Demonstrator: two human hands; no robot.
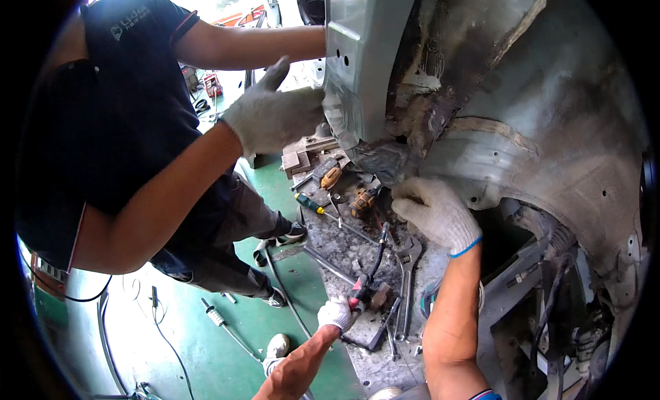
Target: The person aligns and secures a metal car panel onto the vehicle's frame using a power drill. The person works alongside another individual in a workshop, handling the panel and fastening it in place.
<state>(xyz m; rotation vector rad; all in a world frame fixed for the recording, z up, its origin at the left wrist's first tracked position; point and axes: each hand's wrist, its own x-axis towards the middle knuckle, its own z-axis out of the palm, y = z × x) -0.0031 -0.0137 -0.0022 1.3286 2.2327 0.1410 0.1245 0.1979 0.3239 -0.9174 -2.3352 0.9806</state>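
Note:
My left hand [335, 313], in a white glove, is closed on a red-and-black tool [359, 295] lying among tools on the grimy metal bench. My right hand [433, 214], gloved with a blue cuff, has its fingers curled beside the lower edge of a grey car body panel [357, 56]; what they grip, if anything, is hidden. Below it lie an adjustable wrench [407, 276], a yellow power drill [363, 202] and a green-and-yellow screwdriver [308, 203]. Above, the car's dirty wheel-arch metal [536, 138] fills the right side.
A co-worker [117, 145] stands at left, one gloved hand [268, 114] raised by the panel, the other arm reaching behind it. Cables and hoses [158, 317] lie on the green floor [323, 372]. A dark opening with brackets and hoses [550, 297] is at lower right.

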